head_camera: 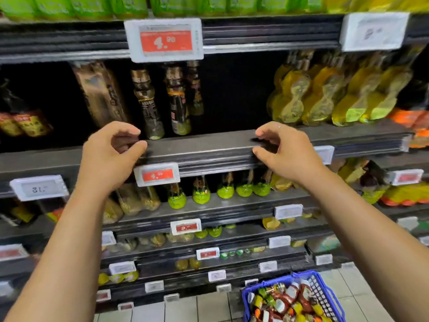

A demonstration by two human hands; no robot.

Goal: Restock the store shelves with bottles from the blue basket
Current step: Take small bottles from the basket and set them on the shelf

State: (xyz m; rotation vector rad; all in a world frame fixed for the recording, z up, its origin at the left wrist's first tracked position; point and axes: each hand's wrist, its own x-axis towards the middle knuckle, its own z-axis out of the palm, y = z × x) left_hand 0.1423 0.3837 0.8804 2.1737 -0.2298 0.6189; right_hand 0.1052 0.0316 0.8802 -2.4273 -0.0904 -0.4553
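at the front edge of the middle shelf (pixel 209 145) both hands hover with nothing in them, left hand (pixel 111 154) and right hand (pixel 285 152) loosely curled, likely squaring up the gap beside the dark bottles (pixel 162 101); the blue basket (pixel 292 298) waits on the floor below, full.

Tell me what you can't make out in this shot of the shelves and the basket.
All in the head view:
- Dark bottles: label text lost to motion blur.
- White price tag: number smeared.
- Blue basket: its lower part is cut off by the bottom edge, so the count of bottles is unknown.
- Left hand and right hand: fingers curled at the shelf edge; whether they pinch anything is unclear.
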